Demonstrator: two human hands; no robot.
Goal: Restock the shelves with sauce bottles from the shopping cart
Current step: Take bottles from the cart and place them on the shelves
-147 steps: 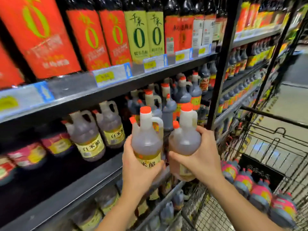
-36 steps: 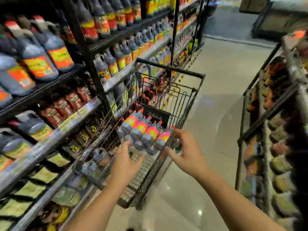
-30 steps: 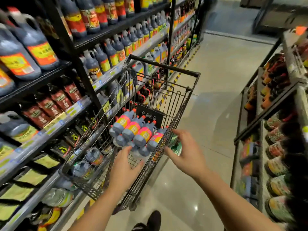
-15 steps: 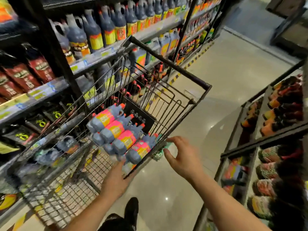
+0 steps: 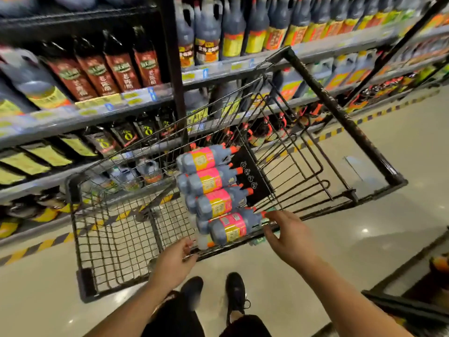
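We note the shelves (image 5: 136, 103) well beyond our fingertips, stocked. The shopping cart (image 5: 116, 229) stands just ahead of both hands. Four pink-labelled sauce bottles (image 5: 213, 188) lie stacked inside, nearest bottle (image 5: 233, 227) just left of our right fingers. Right hand (image 5: 289, 242) spread, empty; left hand (image 5: 175, 263) loosely curled at the cart rim, holding no bottle. We judge: grip neck and base together, lift level.
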